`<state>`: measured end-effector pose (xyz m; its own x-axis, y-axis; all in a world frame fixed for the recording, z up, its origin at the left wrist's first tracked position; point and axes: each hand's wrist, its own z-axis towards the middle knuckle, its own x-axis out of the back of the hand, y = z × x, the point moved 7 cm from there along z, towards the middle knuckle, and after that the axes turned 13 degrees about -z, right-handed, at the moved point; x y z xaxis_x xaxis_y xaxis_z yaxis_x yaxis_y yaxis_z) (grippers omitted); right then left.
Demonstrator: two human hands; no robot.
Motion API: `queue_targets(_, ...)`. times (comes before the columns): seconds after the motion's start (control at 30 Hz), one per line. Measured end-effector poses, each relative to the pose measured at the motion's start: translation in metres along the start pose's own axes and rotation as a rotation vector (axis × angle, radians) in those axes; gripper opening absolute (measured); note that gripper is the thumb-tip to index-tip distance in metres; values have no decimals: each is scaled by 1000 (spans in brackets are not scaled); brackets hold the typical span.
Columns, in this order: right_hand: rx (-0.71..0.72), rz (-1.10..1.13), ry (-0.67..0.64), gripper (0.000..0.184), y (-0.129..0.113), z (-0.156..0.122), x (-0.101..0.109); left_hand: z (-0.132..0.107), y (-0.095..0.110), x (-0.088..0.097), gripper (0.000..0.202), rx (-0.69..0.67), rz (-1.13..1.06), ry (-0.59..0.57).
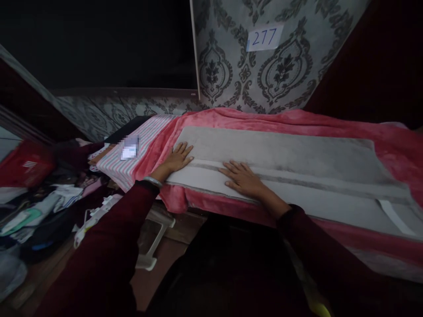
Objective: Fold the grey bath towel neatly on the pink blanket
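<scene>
A long grey fabric panel [280, 147], perhaps a folded piece of cloth or a mat, lies across a pink blanket [228, 115]. Its near part is paler and smoother, with a darker grey line running lengthwise and a white strip [395, 216] near the right end. My left hand [178, 157] rests flat on the panel's left end, fingers spread, a bangle at the wrist. Further right, my right hand [243, 178] is pressed flat on the paler part and the dark line, fingers apart. Neither hand holds anything.
A striped cloth [155, 125] covers the surface to the left, with a partly blurred phone-like item [128, 151] on it. Clothes [62, 198] and a red bag [28, 165] are heaped at far left. A white stool [155, 246] stands below. A large dark screen [99, 44] hangs behind.
</scene>
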<state>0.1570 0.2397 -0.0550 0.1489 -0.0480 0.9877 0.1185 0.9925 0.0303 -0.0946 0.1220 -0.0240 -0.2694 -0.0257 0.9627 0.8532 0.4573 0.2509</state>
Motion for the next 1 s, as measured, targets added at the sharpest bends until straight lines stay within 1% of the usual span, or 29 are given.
queue_targets(0.1, -5, 3, -9, 62, -2, -7, 2, -14, -5, 2, 67, 11, 2, -17)
queue_targets(0.17, -1, 14, -10, 64, -5, -18, 6, -24, -4, 6, 65, 19, 2, 23)
queue_targets(0.2, 0, 21, -7, 64, -6, -25, 8, -30, 2, 8, 64, 2, -3, 59)
queue_targets(0.23, 1, 26, -1, 65, -8, -34, 10, -36, 11, 9, 64, -49, -17, 90)
queue_targets(0.3, 1, 28, 17, 66, -9, -54, 15, -52, 41, 4, 61, -237, -73, 110)
queue_targets(0.37, -15, 20, 34, 64, -8, -77, 19, -73, 73, -8, 59, -443, -137, 75)
queue_targets(0.4, -32, 15, 39, 61, -6, -89, 19, -82, 86, -15, 57, -511, -155, 62)
queue_targets(0.43, -56, 9, 43, 59, -3, -100, 20, -90, 96, -21, 55, -547, -160, 66)
queue_targets(0.5, -112, 0, 51, 57, 3, -120, 20, -101, 106, -31, 48, -555, -146, 109)
queue_targets(0.57, -163, -4, 65, 55, 6, -137, 22, -108, 107, -36, 40, -532, -141, 183)
queue_targets(0.67, -233, 9, 102, 50, 8, -152, 29, -114, 102, -33, 34, -518, -160, 274)
queue_targets(0.7, -244, 24, 119, 47, 9, -153, 34, -115, 102, -30, 32, -531, -167, 282)
queue_targets(0.77, -231, 81, 148, 40, 13, -148, 44, -113, 106, -20, 29, -576, -185, 258)
queue_targets(0.83, -207, 136, 169, 40, 23, -136, 55, -104, 117, -6, 29, -620, -222, 221)
queue_targets(0.9, -238, 121, 199, 42, 41, -121, 65, -86, 137, 9, 33, -651, -263, 197)
queue_targets(0.97, -314, 29, 209, 45, 59, -109, 69, -61, 166, 18, 37, -680, -277, 178)
queue_targets(1.0, -348, -24, 186, 48, 66, -103, 67, -45, 183, 20, 39, -693, -269, 159)
